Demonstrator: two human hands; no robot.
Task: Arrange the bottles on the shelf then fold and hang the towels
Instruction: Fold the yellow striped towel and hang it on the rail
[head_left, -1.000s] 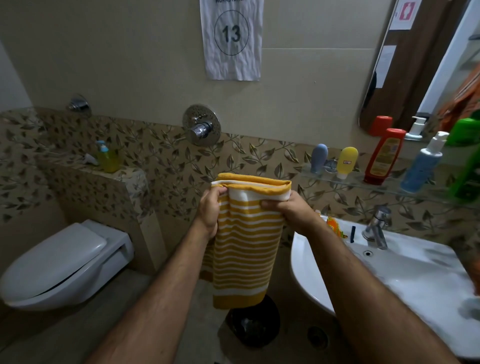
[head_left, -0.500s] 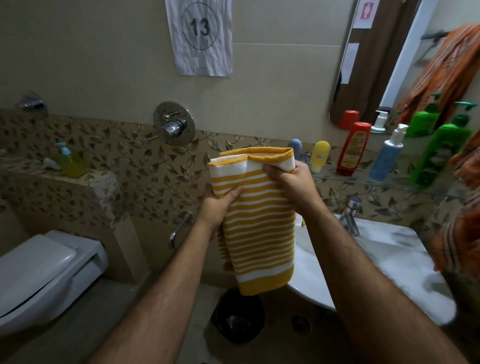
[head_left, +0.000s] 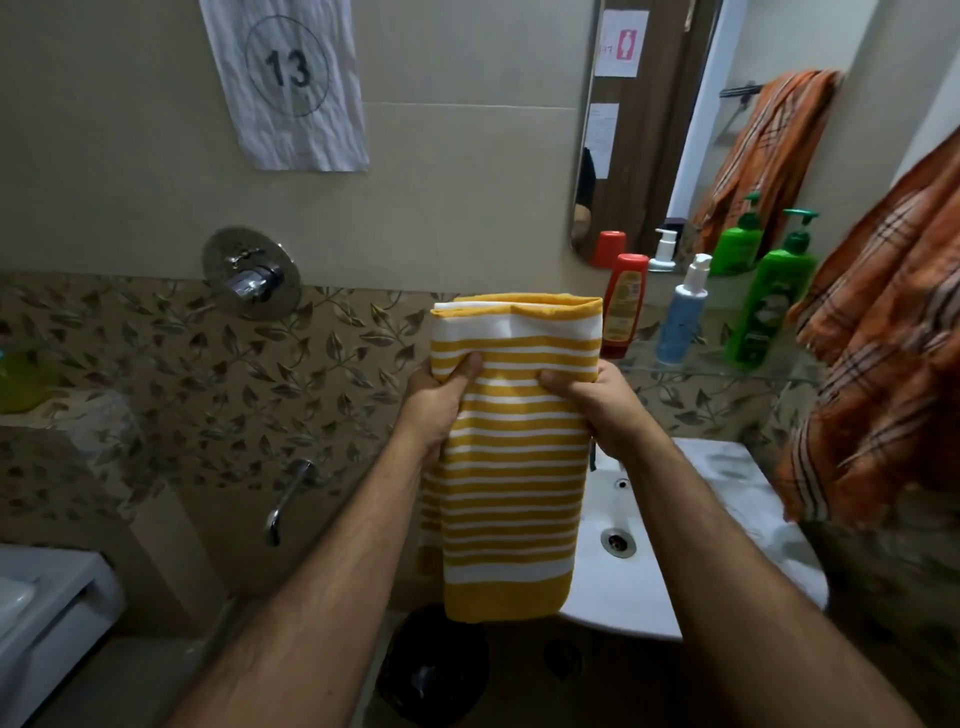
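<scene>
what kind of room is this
A bathroom, most likely in a home. A white washbasin sits under a wall mirror, a glass shelf holds toiletry bottles, and a shower mixer valve is set into the tiled wall.

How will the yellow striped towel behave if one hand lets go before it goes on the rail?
The yellow striped towel looks soft and limp: its free end hangs straight down. Gripped by the left hand and right hand, it keeps its fold; released on one side, it would probably sag and unfold. It seems light.

The light was dim and warm; wide-angle bending warped the edges, and the orange towel (head_left: 878, 332) was motion-blurred.
</scene>
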